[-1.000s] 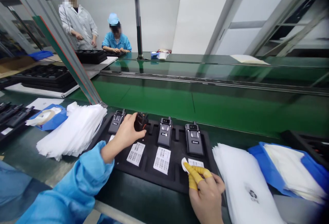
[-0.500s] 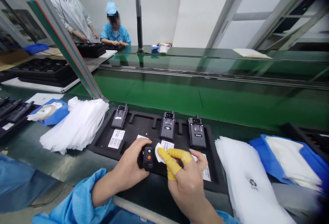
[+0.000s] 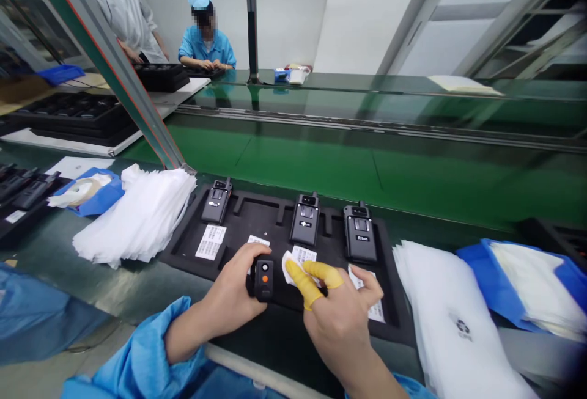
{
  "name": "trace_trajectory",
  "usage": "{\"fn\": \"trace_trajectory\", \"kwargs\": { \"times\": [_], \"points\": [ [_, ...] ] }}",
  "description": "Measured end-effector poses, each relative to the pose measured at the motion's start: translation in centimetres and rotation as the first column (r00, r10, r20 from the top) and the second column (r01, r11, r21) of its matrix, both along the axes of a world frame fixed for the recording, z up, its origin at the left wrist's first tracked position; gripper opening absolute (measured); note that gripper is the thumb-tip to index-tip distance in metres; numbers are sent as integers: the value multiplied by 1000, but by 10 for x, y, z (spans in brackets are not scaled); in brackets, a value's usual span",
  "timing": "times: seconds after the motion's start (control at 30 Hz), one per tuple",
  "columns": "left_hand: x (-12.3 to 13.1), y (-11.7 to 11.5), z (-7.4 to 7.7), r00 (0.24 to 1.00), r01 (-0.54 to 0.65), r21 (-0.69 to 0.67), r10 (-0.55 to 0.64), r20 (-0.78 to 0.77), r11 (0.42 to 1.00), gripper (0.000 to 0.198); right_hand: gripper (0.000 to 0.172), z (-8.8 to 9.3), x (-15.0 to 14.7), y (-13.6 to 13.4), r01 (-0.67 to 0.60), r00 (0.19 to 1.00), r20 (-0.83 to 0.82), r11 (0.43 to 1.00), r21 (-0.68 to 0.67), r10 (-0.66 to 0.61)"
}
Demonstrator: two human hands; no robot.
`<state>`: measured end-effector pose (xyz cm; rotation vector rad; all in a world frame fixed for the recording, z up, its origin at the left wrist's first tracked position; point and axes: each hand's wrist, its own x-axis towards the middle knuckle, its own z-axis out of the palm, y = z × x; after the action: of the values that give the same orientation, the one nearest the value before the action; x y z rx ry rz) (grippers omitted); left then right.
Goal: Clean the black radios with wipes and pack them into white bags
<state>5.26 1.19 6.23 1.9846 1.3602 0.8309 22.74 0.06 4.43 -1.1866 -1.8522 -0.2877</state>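
My left hand [image 3: 236, 292] is wrapped round a small black device [image 3: 263, 278] with an orange button, held on edge over the near side of a black foam tray [image 3: 257, 231]. My right hand [image 3: 337, 310], with yellow finger cots on thumb and forefinger, pinches a small white sticker [image 3: 288, 266] right beside the device. Three more black devices stand in the tray's far slots, the nearest to my hands being the middle one [image 3: 305, 222]. Printed white labels [image 3: 210, 242] lie in the tray in front of them.
A stack of white bags [image 3: 137, 219] lies left of the tray, another white stack [image 3: 443, 319] on the right beside a blue-wrapped pile [image 3: 527, 283]. A green conveyor belt [image 3: 367, 173] runs behind. Two people work at the far left end, by stacked black trays [image 3: 73, 118].
My left hand lifted a device out of its tray slot and brought it toward me. My right hand carried the white sticker leftward until it sits next to the device.
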Motion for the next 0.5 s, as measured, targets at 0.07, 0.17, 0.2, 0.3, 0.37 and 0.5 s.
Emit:
{"fn": "trace_trajectory", "kwargs": {
  "times": [0.07, 0.17, 0.2, 0.3, 0.37, 0.5],
  "points": [
    [1, 1, 2, 1000, -1, -8, 1, -6, 1000, 59, 38, 2, -3, 2, 1, 1000, -21, 1000, -8, -2],
    [3, 1, 3, 1000, -5, -27, 4, -16, 1000, 57, 40, 2, -12, 2, -47, 998, -41, 999, -15, 47],
    [3, 2, 3, 1000, -1, -30, 1, -16, 1000, 57, 39, 1, -16, 2, -66, 997, -39, 998, -9, 65],
    [4, 2, 2, 1000, 1, -28, -1, -8, 1000, 59, 37, -2, -21, -1, -78, 997, -8, 997, 12, 78],
    [4, 2, 1, 1000, 0, -25, 0, -7, 1000, 59, 37, -4, -20, -2, -58, 998, 9, 998, 24, 58],
    [4, 3, 0, 999, -27, -30, 26, -21, 999, 61, 35, -5, -12, -1, -15, 1000, 22, 1000, 17, 15]
  ]
}}
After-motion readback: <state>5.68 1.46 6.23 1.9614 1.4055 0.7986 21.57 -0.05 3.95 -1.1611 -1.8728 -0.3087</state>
